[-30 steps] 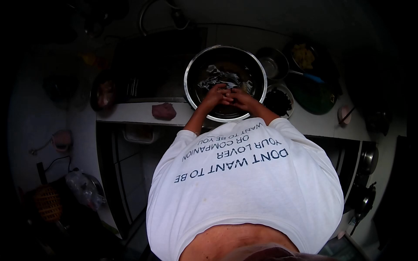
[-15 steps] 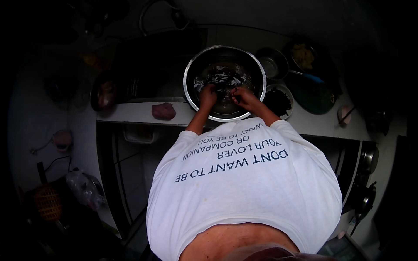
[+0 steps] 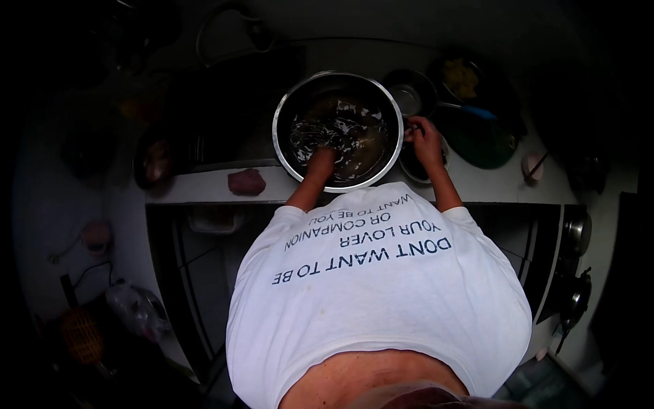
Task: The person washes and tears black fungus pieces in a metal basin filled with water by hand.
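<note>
A large metal basin [image 3: 278, 129] of dark, rippling water stands on the counter. My left hand [image 3: 321, 162] reaches into it near the front left, its fingers hidden under the water. Just outside the basin's right rim, my right hand [image 3: 424, 136] is above a white bowl [image 3: 446, 155] of dark pieces. The fingers of my right hand are bent together, and whatever they hold is too dark to make out.
A pan [image 3: 410, 95] with a blue handle [image 3: 478, 111] and a plate of yellow pieces [image 3: 461, 78] sit behind. A green round board [image 3: 487, 150] lies at right. A reddish lump [image 3: 246, 182] rests on the counter [image 3: 204, 187] at left.
My right hand has moved out of the basin, rightward to the white bowl. My left hand remains in the basin, with its fingers now under water. The view has shifted slightly.
</note>
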A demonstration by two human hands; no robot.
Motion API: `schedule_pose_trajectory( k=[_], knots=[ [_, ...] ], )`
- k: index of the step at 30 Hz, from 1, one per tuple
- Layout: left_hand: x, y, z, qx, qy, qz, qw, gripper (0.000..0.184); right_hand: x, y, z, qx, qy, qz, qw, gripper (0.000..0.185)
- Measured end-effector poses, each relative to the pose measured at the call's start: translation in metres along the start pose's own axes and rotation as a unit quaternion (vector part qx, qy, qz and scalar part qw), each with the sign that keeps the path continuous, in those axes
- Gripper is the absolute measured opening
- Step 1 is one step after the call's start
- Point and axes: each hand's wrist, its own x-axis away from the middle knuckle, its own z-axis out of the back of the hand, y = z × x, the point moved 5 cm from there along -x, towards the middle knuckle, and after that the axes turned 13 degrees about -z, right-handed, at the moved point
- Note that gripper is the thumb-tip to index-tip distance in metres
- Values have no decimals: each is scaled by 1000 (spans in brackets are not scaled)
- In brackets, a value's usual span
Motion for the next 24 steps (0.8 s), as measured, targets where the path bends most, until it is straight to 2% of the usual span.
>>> schedule_pose_trajectory(
  k=[1,4,5,8,11,14,17,18,19,20,21,23,24],
  knots=[
    [-1,-1,-3,11,-20,7,1000,19,3,0,13,28,42,-1,999,22],
    [-2,-2,-6,12,-53,1,999,18,4,28,28,285,65,133,947,22],
    [-2,-2,-7,7,-60,-5,998,18,1,55,30,307,-7,22,952,24],
    [-3,0,-8,25,-69,-39,997,17,1,65,48,242,56,-34,968,27],
    [-3,-1,-3,60,5,-21,998,17,-5,60,66,218,93,-35,971,27],
    [-2,0,7,189,36,-32,981,16,-5,45,69,204,89,-66,973,25],
    [-5,-10,0,283,79,-21,956,17,-6,25,34,-34,-2,-117,993,22],
    [-5,-13,-1,354,67,23,932,18,-9,23,14,12,-24,-74,997,22],
    [-5,-11,0,422,55,67,902,19,-1,2,-11,-43,-95,-89,991,21],
    [-4,-9,2,487,42,110,865,19,6,-16,-33,53,-118,-19,991,23],
    [-3,-4,10,519,36,89,850,18,16,-34,-54,105,-155,13,982,24],
    [-1,-1,17,561,46,113,819,20,16,-19,-107,167,-220,57,959,31],
    [0,-1,19,581,52,126,802,21,16,-1,-129,217,-215,97,947,33]
  ],
)
